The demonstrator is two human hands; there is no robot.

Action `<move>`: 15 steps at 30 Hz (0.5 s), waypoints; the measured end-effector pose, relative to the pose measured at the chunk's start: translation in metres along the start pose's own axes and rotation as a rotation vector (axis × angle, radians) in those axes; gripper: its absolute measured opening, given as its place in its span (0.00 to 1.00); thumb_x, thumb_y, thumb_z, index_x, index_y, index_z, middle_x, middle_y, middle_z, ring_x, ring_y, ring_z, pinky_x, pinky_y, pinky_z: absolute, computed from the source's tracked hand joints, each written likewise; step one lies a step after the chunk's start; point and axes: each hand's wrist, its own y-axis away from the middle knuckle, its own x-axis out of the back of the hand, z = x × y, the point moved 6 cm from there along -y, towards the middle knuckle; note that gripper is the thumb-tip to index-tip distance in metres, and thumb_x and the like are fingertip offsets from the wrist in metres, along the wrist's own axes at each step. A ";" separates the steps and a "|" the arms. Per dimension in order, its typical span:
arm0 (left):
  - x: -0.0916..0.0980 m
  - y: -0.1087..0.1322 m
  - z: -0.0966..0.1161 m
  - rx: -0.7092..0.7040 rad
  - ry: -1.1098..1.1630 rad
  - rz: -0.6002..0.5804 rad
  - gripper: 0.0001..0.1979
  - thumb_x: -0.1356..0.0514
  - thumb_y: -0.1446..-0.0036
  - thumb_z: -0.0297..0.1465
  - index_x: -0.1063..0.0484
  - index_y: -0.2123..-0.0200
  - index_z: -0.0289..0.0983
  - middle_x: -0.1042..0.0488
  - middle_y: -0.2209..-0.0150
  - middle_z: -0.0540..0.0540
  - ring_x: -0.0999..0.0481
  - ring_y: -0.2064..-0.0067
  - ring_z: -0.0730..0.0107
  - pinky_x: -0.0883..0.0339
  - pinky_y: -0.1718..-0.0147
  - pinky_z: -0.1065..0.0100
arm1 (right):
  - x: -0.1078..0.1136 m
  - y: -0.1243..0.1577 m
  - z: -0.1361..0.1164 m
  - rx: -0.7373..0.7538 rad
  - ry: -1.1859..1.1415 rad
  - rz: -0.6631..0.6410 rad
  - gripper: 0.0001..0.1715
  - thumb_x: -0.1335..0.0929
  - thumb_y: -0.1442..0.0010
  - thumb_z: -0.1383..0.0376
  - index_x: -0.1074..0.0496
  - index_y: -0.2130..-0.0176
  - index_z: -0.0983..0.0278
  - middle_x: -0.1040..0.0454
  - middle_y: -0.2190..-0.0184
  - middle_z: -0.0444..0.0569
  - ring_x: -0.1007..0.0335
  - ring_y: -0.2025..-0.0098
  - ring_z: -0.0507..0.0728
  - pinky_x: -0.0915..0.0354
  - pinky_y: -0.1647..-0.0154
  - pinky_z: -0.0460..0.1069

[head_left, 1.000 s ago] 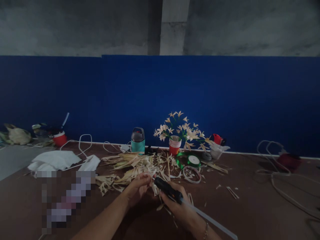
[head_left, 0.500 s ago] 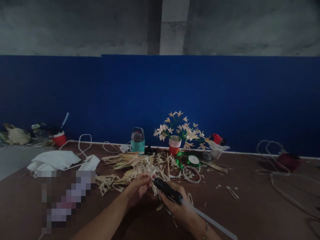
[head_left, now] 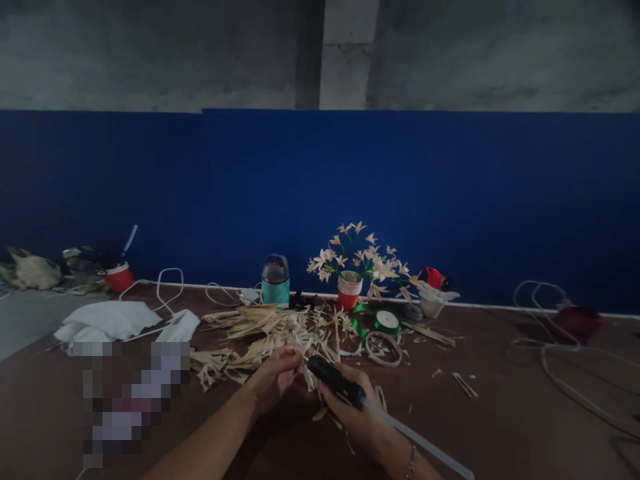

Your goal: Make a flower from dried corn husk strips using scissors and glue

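A black glue gun (head_left: 336, 381) lies in the grip of my right hand (head_left: 356, 403), fingers wrapped round it. From its back end a long translucent glue stick (head_left: 420, 437) slants down to the right. The gun's nozzle points left at the fingertips of my left hand (head_left: 280, 377). Those fingers are closed in a pinch on something small and pale, too small to make out. Just beyond both hands spreads a pile of dried corn husk strips (head_left: 270, 327), and several scraps lie under and beside the right hand.
Husk flowers on green stems (head_left: 383, 267) stand in stacked red paper cups (head_left: 349, 297). Nearby lie a green ribbon spool (head_left: 387, 322) and a clear ring of tape (head_left: 384, 350). A teal bottle (head_left: 276, 290) stands behind the husks. White plastic (head_left: 110, 321) lies left; cables (head_left: 555, 367) trail right.
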 end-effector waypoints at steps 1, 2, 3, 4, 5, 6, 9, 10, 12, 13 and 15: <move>0.000 0.000 0.000 -0.003 -0.001 0.006 0.13 0.31 0.62 0.30 0.29 0.72 0.33 0.28 0.75 0.48 0.29 0.73 0.73 0.37 0.71 0.71 | 0.000 0.001 0.001 -0.002 0.000 0.000 0.09 0.34 0.52 0.60 0.31 0.78 0.62 0.30 0.80 0.44 0.33 0.76 0.54 0.36 0.76 0.44; 0.000 0.001 0.001 -0.006 -0.004 0.014 0.12 0.31 0.62 0.30 0.28 0.72 0.33 0.28 0.75 0.48 0.29 0.73 0.73 0.37 0.71 0.71 | 0.000 0.001 0.002 -0.007 0.001 0.008 0.09 0.34 0.52 0.60 0.32 0.78 0.62 0.30 0.80 0.44 0.33 0.76 0.54 0.35 0.76 0.45; 0.000 0.001 0.002 -0.013 -0.007 0.024 0.12 0.31 0.63 0.29 0.28 0.73 0.33 0.28 0.75 0.48 0.29 0.73 0.74 0.37 0.70 0.72 | 0.000 0.002 0.003 -0.014 0.003 0.023 0.09 0.34 0.51 0.60 0.32 0.78 0.62 0.30 0.80 0.44 0.33 0.76 0.54 0.36 0.76 0.45; 0.000 0.001 0.002 -0.021 -0.009 0.030 0.12 0.30 0.63 0.29 0.28 0.73 0.33 0.27 0.75 0.48 0.29 0.73 0.74 0.37 0.70 0.72 | 0.000 0.002 0.005 -0.022 0.004 0.048 0.09 0.34 0.51 0.60 0.32 0.78 0.62 0.30 0.80 0.44 0.33 0.76 0.54 0.36 0.76 0.45; 0.000 0.001 0.002 -0.023 -0.011 0.029 0.12 0.30 0.64 0.28 0.28 0.74 0.32 0.27 0.75 0.48 0.29 0.73 0.74 0.37 0.69 0.72 | 0.000 0.003 0.007 -0.029 0.004 0.069 0.09 0.33 0.51 0.60 0.32 0.78 0.62 0.30 0.80 0.44 0.33 0.76 0.54 0.36 0.75 0.45; 0.000 0.000 0.002 -0.023 -0.011 0.024 0.12 0.30 0.64 0.28 0.28 0.74 0.32 0.27 0.75 0.49 0.29 0.73 0.74 0.37 0.69 0.72 | 0.000 0.003 0.009 -0.035 -0.001 0.083 0.09 0.33 0.52 0.59 0.32 0.78 0.61 0.30 0.80 0.44 0.33 0.76 0.54 0.36 0.75 0.45; 0.002 -0.002 0.000 -0.020 -0.012 0.007 0.12 0.31 0.63 0.28 0.28 0.73 0.32 0.27 0.75 0.49 0.29 0.74 0.76 0.37 0.70 0.73 | 0.001 0.004 0.012 -0.062 -0.047 0.146 0.10 0.31 0.53 0.57 0.30 0.75 0.62 0.29 0.79 0.45 0.33 0.75 0.54 0.35 0.74 0.45; 0.004 -0.002 0.000 -0.023 -0.018 0.005 0.11 0.31 0.62 0.29 0.27 0.73 0.33 0.27 0.75 0.49 0.29 0.73 0.75 0.37 0.70 0.73 | 0.001 0.004 0.012 -0.070 -0.062 0.146 0.12 0.31 0.53 0.57 0.30 0.74 0.63 0.29 0.79 0.45 0.32 0.75 0.54 0.35 0.74 0.45; 0.006 -0.003 0.000 -0.043 -0.034 0.016 0.11 0.31 0.62 0.29 0.28 0.74 0.33 0.26 0.73 0.48 0.29 0.72 0.74 0.37 0.69 0.72 | -0.002 0.004 0.011 -0.073 -0.083 0.112 0.14 0.32 0.52 0.55 0.30 0.74 0.65 0.29 0.79 0.45 0.33 0.75 0.54 0.36 0.75 0.45; 0.006 -0.002 0.001 -0.049 -0.046 0.020 0.10 0.31 0.62 0.29 0.27 0.74 0.33 0.26 0.73 0.48 0.28 0.71 0.73 0.37 0.69 0.72 | -0.003 0.004 0.011 -0.078 -0.093 0.103 0.15 0.32 0.52 0.55 0.29 0.74 0.65 0.28 0.78 0.45 0.32 0.75 0.54 0.35 0.74 0.45; 0.005 -0.001 0.003 -0.052 -0.073 0.023 0.11 0.31 0.62 0.29 0.27 0.73 0.33 0.26 0.72 0.47 0.28 0.70 0.72 0.37 0.67 0.71 | -0.003 0.004 0.016 -0.118 -0.120 0.152 0.16 0.31 0.53 0.55 0.29 0.72 0.66 0.27 0.76 0.47 0.31 0.73 0.55 0.35 0.73 0.46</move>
